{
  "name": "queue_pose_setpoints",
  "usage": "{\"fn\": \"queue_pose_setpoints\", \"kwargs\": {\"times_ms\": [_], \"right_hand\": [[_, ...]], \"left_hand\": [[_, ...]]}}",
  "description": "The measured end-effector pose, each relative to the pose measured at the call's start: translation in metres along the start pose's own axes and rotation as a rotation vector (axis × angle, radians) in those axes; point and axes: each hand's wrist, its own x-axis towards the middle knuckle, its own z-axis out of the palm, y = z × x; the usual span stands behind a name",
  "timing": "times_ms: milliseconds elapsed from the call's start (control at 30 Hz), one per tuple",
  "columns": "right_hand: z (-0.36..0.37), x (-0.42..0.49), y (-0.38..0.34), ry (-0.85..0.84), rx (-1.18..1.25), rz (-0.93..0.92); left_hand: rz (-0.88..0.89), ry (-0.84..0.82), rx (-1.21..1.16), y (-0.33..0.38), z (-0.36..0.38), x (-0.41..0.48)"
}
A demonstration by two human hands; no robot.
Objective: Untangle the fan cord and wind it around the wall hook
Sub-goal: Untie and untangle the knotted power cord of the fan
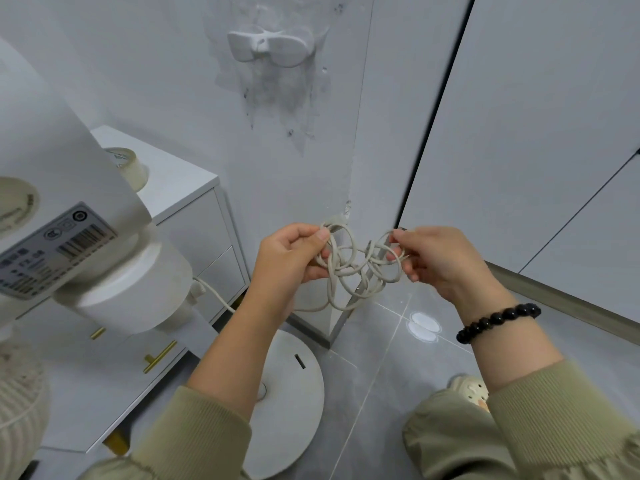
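Both grips, left hand (291, 258) and right hand (436, 261), pinch the tangled cord (349, 265) strung between them.

— What can't you make out?

— The fan (114, 271) is cut off by the left edge, so only its motor housing and a bit of grille show. The small print on its label (55, 247) is too blurred to read.

— And the cord (349, 268)?

— It's a knot of overlapping loops; which strand passes over which can't be told. The left hand (291, 258) hides part of it, and the stretch running from the fan vanishes behind that forearm. No plug can be picked out.

— Anything else?

— The tape roll (130, 168) is partly behind the fan. The shoe (469, 391) is mostly covered by the right sleeve (554, 420). The fan's base (294, 393) is partly behind the left arm.
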Motion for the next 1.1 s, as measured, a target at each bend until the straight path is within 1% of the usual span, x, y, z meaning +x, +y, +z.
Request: {"fn": "queue_pose_setpoints", "kwargs": {"times_ms": [67,100,133,167,233,300,433,533,600,667,733,833,967,1100], "right_hand": [[0.004,-0.003,0.002,0.16,-0.277,-0.23],[0.007,-0.005,0.002,0.2,-0.363,-0.358],[0.009,-0.008,0.0,0.169,-0.4,-0.453],[0.012,-0.012,-0.002,0.079,-0.405,-0.5],[0.016,-0.016,-0.002,-0.123,-0.397,-0.468],[0.018,-0.015,0.001,-0.199,-0.404,-0.423],[0.021,-0.015,0.003,-0.203,-0.334,-0.362],[0.022,-0.012,0.002,-0.137,-0.242,-0.293],[0.02,-0.007,0.002,-0.113,-0.163,-0.149],[0.019,-0.003,0.003,-0.149,-0.126,0.004],[0.02,-0.002,0.006,-0.21,-0.095,0.056],[0.021,-0.003,0.01,-0.226,-0.076,0.012],[0.016,-0.004,0.004,-0.168,-0.022,-0.072],[0.009,-0.008,-0.001,-0.043,-0.205,-0.204]], "left_hand": [[-0.017,-0.007,0.003,-0.001,-0.001,0.0],[-0.024,-0.004,0.012,-0.002,-0.002,0.001],[-0.031,-0.001,0.02,-0.002,-0.002,0.001],[-0.039,0.001,0.024,-0.002,-0.002,0.001],[-0.054,0.006,0.028,-0.002,-0.002,0.002],[-0.059,-0.008,0.034,-0.002,-0.003,0.002],[-0.051,-0.109,0.076,0.001,-0.002,-0.001],[-0.04,-0.163,0.173,0.003,-0.002,-0.003],[-0.026,-0.191,0.242,0.003,-0.002,-0.003],[-0.004,-0.23,0.291,0.003,-0.002,-0.003],[0.009,-0.286,0.375,0.003,-0.001,-0.005],[-0.019,-0.316,0.444,0.003,0.0,-0.006],[-0.114,-0.244,0.515,-0.001,0.0,-0.003],[-0.172,-0.124,0.59,-0.008,-0.003,0.003]]}}
